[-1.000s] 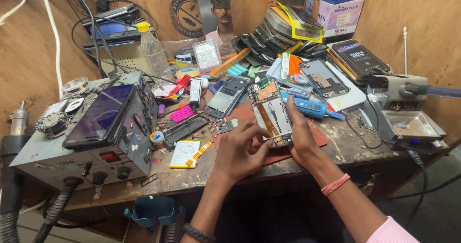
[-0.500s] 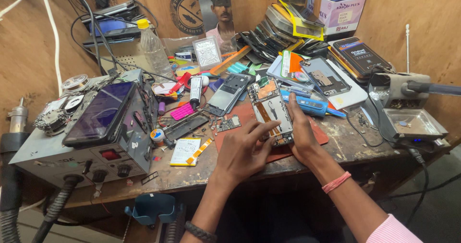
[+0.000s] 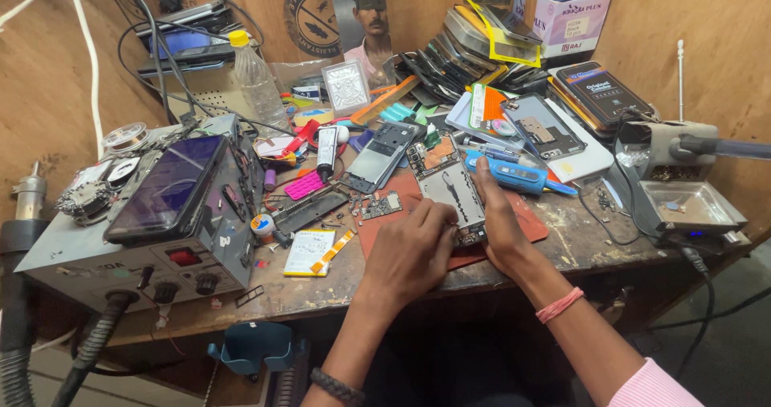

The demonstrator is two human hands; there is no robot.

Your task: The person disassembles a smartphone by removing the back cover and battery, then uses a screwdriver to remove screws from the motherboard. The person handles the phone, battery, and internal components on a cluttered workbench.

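An opened phone with its back off lies face down on a red mat in the middle of the bench. My right hand grips its right edge, thumb along the side. My left hand is curled over its lower left corner, fingertips pressed on the exposed insides. A small circuit board rests just left of the phone. A blue hand tool sits close behind my right hand.
A grey power supply box with a dark screen panel on top fills the left. A flat battery, plastic bottle, stacked phones and a metal tray at the right crowd the bench.
The phone has come down from being held tilted up to lying lower on the mat. My left hand has slid from its left edge to its lower end.
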